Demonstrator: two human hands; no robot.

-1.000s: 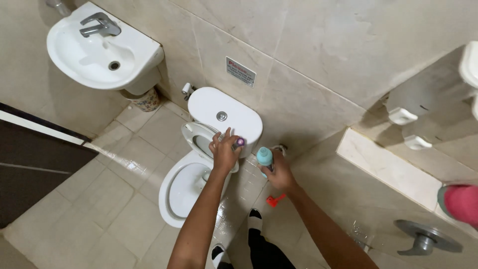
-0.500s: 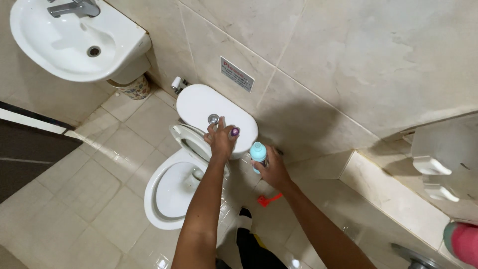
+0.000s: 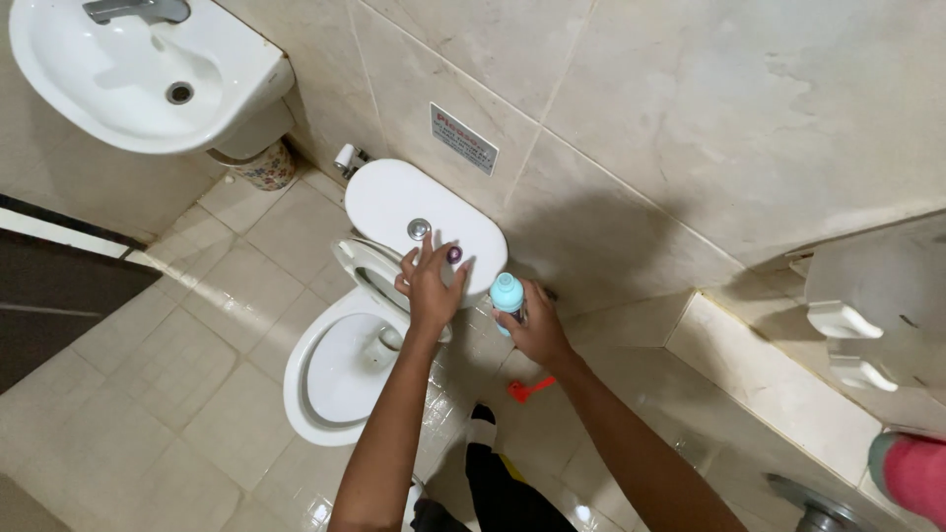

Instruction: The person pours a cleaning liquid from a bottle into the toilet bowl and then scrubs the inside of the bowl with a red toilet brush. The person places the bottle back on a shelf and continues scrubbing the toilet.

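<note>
The left hand [image 3: 431, 281], fingers spread, reaches over the toilet tank [image 3: 394, 202] toward its flush button [image 3: 419, 229]; the right hand [image 3: 537, 330] grips an upright bottle [image 3: 507, 296] beside the tank.

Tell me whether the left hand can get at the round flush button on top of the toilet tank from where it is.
Probably yes. The left hand rests on the tank lid with its fingers just below the flush button, and nothing lies between them. The right hand, holding the blue-capped bottle, is off to the side.
</note>
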